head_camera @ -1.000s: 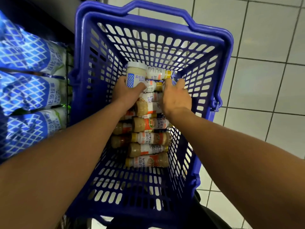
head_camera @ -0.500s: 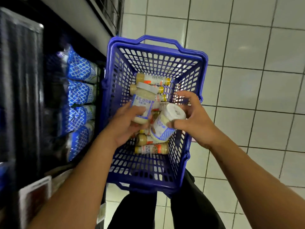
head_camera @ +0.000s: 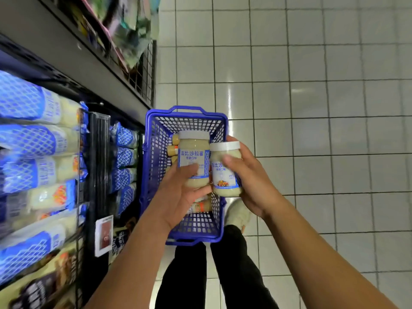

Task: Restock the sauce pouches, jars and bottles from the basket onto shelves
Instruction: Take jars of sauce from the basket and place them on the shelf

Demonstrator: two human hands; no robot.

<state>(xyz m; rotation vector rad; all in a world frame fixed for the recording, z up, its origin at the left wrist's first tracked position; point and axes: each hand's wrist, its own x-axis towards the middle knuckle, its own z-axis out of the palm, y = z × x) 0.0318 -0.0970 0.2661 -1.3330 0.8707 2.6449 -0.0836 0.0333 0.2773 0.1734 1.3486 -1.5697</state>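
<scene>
My left hand [head_camera: 180, 195] grips a white-lidded jar of pale dressing [head_camera: 194, 157] with a blue label, upright above the blue basket [head_camera: 156, 152]. Beside it my right hand [head_camera: 247, 181] grips a second jar of the same kind [head_camera: 225, 172], its thumb across the label. The two jars almost touch. Several small bottles [head_camera: 175, 144] with yellow caps lie in the basket, mostly hidden behind the jars and hands; one orange-labelled bottle [head_camera: 200, 207] shows near the bottom.
Shelves on the left hold rows of blue-and-white sauce pouches [head_camera: 33, 139], with more pouches [head_camera: 124, 157] lower, next to the basket. A price tag [head_camera: 103, 235] hangs on the shelf edge. White floor tiles [head_camera: 323, 108] spread to the right. My legs and a shoe [head_camera: 237, 214] stand behind the basket.
Both hands lifted a jar each out of the basket and turned them upright. The view pulled back and up, so the basket looks smaller and more shelf shows.
</scene>
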